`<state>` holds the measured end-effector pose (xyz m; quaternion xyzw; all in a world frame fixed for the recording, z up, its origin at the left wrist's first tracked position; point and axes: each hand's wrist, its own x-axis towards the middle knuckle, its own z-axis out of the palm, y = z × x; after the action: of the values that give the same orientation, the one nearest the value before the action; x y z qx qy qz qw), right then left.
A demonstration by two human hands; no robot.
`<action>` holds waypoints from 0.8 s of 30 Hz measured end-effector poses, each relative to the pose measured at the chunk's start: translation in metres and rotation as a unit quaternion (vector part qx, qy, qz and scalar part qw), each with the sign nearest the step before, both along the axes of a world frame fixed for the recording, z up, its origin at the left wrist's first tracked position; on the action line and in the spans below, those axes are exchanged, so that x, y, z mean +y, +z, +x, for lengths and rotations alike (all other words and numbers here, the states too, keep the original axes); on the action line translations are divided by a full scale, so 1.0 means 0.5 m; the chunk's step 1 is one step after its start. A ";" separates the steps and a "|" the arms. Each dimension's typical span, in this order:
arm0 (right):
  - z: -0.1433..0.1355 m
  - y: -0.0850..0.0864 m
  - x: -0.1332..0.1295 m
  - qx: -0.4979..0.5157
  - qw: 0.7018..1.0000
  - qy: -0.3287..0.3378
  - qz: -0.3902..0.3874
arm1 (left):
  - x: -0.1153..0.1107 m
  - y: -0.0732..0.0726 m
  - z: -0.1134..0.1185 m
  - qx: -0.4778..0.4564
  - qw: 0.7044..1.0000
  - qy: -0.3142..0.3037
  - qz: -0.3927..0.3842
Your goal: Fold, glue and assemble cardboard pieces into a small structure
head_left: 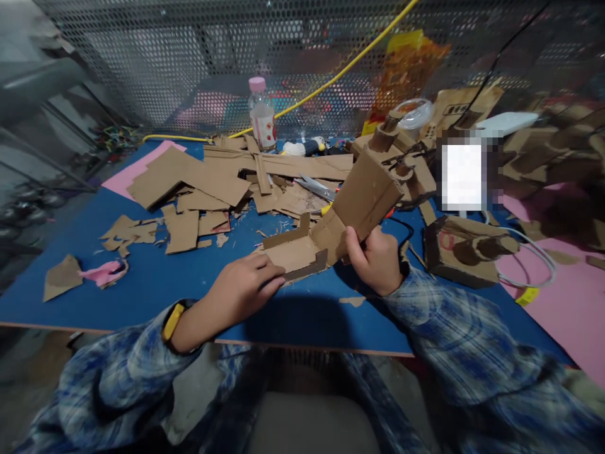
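A folded cardboard piece [366, 195] lies between my hands on the blue table. Its left part is a shallow tray with raised flaps, and its right part is a larger panel tilted up. My right hand [378, 255] grips the piece at its lower right edge, thumb on the near side and fingers curled behind. At the tray's left end rests my left hand [253, 280], its fingers bent over the edge and holding it against the table. The left fingertips are partly hidden.
Cardboard scraps [184, 180] cover the left and middle of the blue table [165, 290]. Scissors [316, 188] lie behind the piece. A pink-capped bottle [262, 116] stands near the perforated metal screen [189, 82]. At right are a cardboard box with a tube [467, 252] and a white cable [551, 268].
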<state>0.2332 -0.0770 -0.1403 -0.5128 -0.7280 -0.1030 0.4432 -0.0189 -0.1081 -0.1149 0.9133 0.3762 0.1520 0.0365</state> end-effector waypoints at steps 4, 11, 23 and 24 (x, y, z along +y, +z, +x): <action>0.002 0.000 0.000 0.003 1.000 0.011 -0.003 | 0.004 0.005 -0.005 -0.011 1.000 -0.007 -0.017; 0.001 -0.002 0.000 -0.017 1.000 -0.014 0.004 | 0.004 0.000 0.006 -0.011 0.999 -0.018 -0.027; -0.001 -0.003 -0.003 -0.027 0.999 -0.036 0.001 | -0.013 -0.022 0.019 0.015 0.998 0.003 0.063; -0.001 -0.002 -0.003 -0.026 0.999 -0.037 -0.001 | -0.018 -0.023 0.024 0.009 0.995 0.020 0.098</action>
<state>0.2330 -0.0787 -0.1415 -0.5371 -0.7196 -0.1321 0.4198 -0.0068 -0.1173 -0.1266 0.9060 0.3782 0.1803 -0.0597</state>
